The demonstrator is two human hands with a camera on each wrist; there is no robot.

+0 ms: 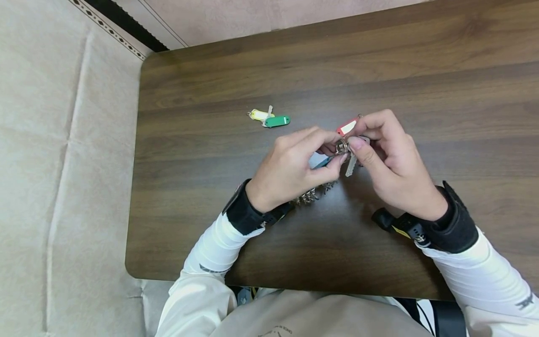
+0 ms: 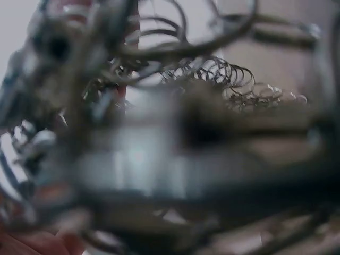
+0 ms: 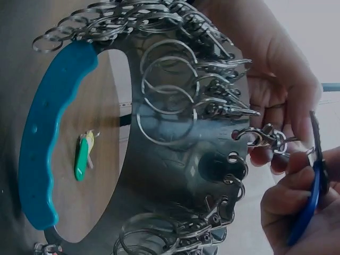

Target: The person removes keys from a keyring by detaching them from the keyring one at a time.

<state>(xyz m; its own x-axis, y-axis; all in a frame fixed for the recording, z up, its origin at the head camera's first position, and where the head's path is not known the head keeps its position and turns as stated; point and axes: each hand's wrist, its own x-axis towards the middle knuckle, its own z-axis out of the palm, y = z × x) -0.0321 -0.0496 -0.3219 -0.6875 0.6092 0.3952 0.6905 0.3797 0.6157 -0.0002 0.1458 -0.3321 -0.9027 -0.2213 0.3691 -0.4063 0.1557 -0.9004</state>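
A metal key-holder plate [image 3: 175, 186] with a wavy blue handle [image 3: 37, 133] stands below my hands, its edge lined with several snap clips and split rings. My left hand [image 1: 290, 157] pinches a metal ring [image 1: 342, 147] on one of the plate's clips [image 3: 272, 139]. Right beside it, my right hand [image 1: 391, 164] pinches a key [image 1: 351, 166] that carries a blue tag [image 3: 305, 218]. Key and ring meet at the fingertips; whether they are linked cannot be told. Blurred rings [image 2: 228, 74] fill the left wrist view.
On the brown wooden table [image 1: 202, 154], a yellow key tag [image 1: 258, 114] and a green key tag [image 1: 277, 121] lie together with a key. Just beyond my hands is a red key tag [image 1: 347, 127]. A beige covered surface [image 1: 63, 164] borders the table's left.
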